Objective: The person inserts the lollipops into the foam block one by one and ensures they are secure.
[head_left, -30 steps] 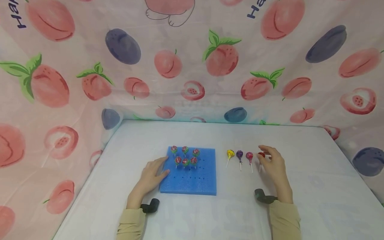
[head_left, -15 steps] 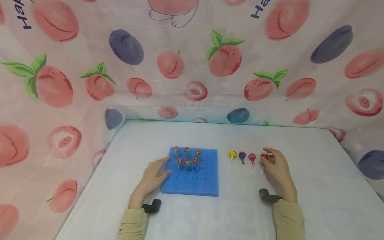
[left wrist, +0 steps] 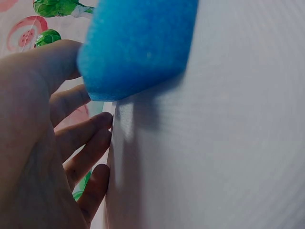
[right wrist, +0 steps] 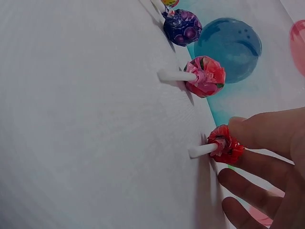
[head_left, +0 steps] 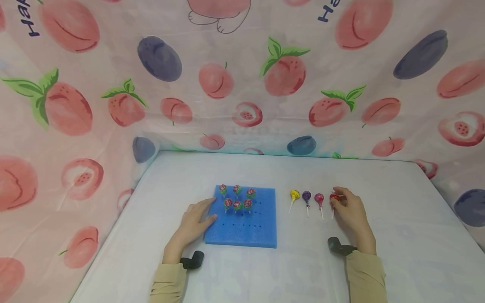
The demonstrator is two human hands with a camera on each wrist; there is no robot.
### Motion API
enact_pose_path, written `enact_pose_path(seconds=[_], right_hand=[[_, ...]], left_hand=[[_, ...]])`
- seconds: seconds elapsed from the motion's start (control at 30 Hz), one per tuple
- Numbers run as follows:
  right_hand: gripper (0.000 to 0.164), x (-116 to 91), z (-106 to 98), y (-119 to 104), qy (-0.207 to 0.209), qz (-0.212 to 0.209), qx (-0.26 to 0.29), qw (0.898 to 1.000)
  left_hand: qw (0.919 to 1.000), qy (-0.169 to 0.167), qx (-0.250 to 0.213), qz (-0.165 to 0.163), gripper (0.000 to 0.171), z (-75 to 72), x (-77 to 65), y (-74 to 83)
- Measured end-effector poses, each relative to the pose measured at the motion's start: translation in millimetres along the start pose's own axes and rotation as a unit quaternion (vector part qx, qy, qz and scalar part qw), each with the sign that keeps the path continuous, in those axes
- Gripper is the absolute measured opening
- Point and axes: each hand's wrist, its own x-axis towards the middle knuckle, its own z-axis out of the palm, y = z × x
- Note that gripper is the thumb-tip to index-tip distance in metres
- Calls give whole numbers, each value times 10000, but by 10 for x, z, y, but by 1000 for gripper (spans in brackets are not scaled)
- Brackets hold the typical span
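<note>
Looking from afar, I see a gap right of the blue board (head_left: 242, 235) — left hand (head_left: 192, 219) loose at its left edge, right hand (head_left: 351, 211) pinching a shiny red lollipop (right wrist: 225, 145).

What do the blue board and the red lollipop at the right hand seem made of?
Blue board: probably foam with a matte top, given its grainy side and small holes.
Red lollipop: the shiny, crinkled wrapper suggests plastic film or foil; its matte white stick may be plastic or rolled paper.

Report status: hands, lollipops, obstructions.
Right hand pinching red-wrapped round lollipop. Left hand touching blue square foam board. Yellow, purple, pink wrapped lollipops between hands.
</note>
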Motion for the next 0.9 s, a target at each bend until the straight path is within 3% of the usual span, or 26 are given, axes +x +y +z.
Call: enact_pose_path(seconds=[0.5, 0.9], right_hand=[[33, -34, 14, -46, -66, 88, -421, 9991], [28, -38, 16, -78, 201, 213, -188, 9994]], left_hand=[[10000, -8, -49, 0, 57, 1, -11, 7], [10000, -7, -88, 5, 58, 5, -8, 6]])
